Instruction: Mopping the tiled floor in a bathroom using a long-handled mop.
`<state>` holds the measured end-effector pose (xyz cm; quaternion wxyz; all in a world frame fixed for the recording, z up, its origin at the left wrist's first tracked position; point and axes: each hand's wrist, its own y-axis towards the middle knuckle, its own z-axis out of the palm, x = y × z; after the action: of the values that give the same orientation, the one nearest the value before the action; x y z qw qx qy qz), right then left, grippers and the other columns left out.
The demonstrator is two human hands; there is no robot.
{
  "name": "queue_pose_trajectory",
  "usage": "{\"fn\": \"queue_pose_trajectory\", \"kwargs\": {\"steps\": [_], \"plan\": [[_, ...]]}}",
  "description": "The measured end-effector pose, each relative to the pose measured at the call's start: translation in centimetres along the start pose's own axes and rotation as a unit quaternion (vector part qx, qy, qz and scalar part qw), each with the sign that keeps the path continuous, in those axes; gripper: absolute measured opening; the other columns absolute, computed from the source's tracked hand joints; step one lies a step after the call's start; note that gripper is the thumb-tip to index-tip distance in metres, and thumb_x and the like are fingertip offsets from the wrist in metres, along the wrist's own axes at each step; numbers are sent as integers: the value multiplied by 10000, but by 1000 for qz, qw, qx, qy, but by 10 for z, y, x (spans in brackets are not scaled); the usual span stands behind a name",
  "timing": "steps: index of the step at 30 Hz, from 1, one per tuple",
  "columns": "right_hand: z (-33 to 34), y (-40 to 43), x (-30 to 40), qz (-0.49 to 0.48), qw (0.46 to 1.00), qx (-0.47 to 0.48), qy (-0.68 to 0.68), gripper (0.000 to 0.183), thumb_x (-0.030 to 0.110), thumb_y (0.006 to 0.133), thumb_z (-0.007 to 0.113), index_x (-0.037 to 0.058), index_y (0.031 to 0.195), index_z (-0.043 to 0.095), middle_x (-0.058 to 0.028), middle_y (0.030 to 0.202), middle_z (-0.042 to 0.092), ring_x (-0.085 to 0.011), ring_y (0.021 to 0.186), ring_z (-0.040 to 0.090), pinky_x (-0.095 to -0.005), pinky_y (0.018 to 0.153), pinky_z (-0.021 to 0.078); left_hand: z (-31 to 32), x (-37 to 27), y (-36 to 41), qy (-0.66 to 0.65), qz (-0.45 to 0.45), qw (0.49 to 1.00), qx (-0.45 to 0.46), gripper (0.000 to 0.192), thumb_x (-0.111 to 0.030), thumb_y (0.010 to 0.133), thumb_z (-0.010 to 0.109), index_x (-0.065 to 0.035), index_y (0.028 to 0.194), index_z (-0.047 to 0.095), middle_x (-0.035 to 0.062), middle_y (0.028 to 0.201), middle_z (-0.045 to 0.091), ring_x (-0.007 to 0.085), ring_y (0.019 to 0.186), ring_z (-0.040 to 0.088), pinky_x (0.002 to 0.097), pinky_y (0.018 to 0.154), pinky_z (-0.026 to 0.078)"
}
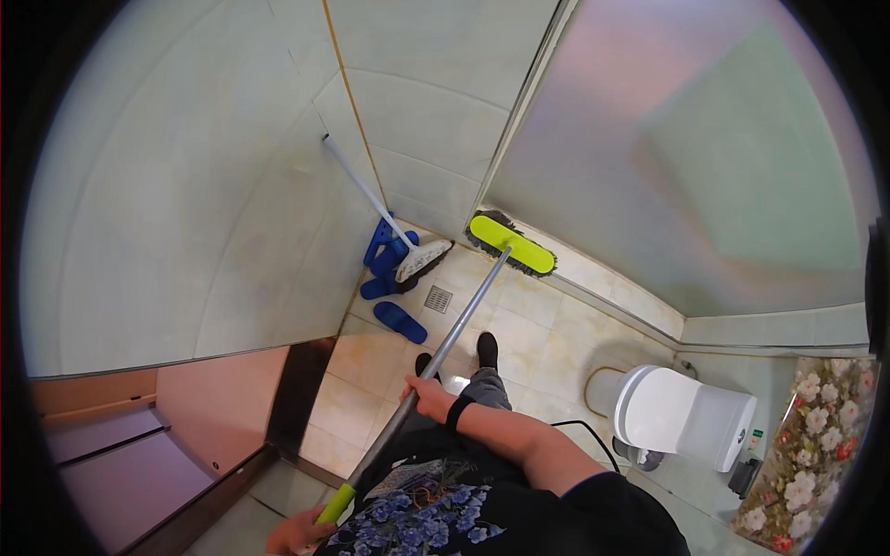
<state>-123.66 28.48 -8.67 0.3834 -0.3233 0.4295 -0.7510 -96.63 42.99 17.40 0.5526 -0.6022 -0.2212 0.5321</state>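
Both my hands grip the metal pole point(464, 318) of a flat mop. My right hand point(429, 398), with a black band at its wrist, is closed around the middle of the pole. Lower down, my left hand point(299, 532) holds the lime-green end grip point(336, 505). At the far end, the lime-green mop head point(512, 244) with its dark grey fringe lies against the raised sill point(612, 285) below a frosted glass panel point(667, 160).
A white-handled broom point(425, 261) leans in the left corner among several blue slippers point(399, 322). A square floor drain point(438, 299) lies beside them. To the right stand a white toilet point(657, 406) and a small bin point(646, 459). A dark doorway threshold point(300, 393) is at the left.
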Motion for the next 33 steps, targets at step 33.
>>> {"fn": "queue_pose_trajectory", "kwargs": {"steps": [33], "plan": [[-235, -60, 81, -119, 933, -13, 339, 224, 126, 898, 528, 43, 710, 438, -110, 613, 484, -261, 593, 496, -424, 668, 470, 111, -195, 124, 268, -66, 938, 209, 299, -235, 888, 563, -38, 1067, 425, -2, 636, 437, 84, 485, 423, 238, 439, 336]]}}
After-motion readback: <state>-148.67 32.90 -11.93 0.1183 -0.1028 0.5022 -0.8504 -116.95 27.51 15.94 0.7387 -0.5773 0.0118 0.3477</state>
